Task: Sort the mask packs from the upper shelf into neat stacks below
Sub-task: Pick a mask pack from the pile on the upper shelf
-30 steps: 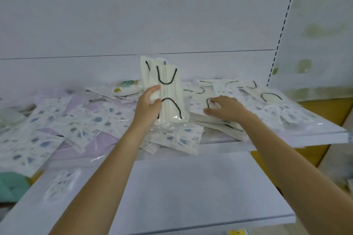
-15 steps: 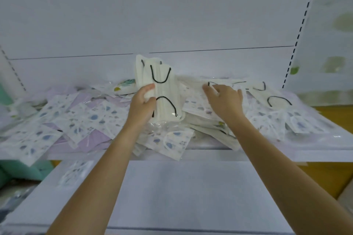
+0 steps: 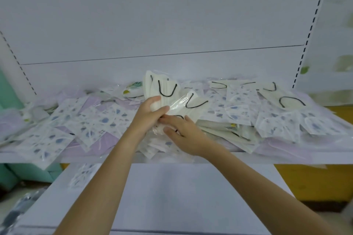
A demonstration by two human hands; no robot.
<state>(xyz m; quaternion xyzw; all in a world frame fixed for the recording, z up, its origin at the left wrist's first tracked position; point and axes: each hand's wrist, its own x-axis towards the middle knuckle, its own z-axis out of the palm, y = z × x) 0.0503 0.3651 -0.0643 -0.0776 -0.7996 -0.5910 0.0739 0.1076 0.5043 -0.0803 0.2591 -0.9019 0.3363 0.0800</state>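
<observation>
My right hand (image 3: pixel 184 132) has left the pile (image 3: pixel 267 120) out to its right and come in against my left hand (image 3: pixel 148 115). Its thumb and fingers pinch the lower end of a fresh cream pack (image 3: pixel 196 108), tilted across the upright bunch of cream packs (image 3: pixel 164 87) that my left hand still grips above the upper shelf (image 3: pixel 286 159). Any print on them is too blurred to read.

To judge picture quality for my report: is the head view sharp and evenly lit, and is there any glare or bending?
Head view: light soft and even, no hard shadows; centre fairly sharp, right edge and lower-left corner smeared; the clear wrap of the cream mask pack in the left hand shows glare; the slotted upright leans and bends from the wide lens.
</observation>
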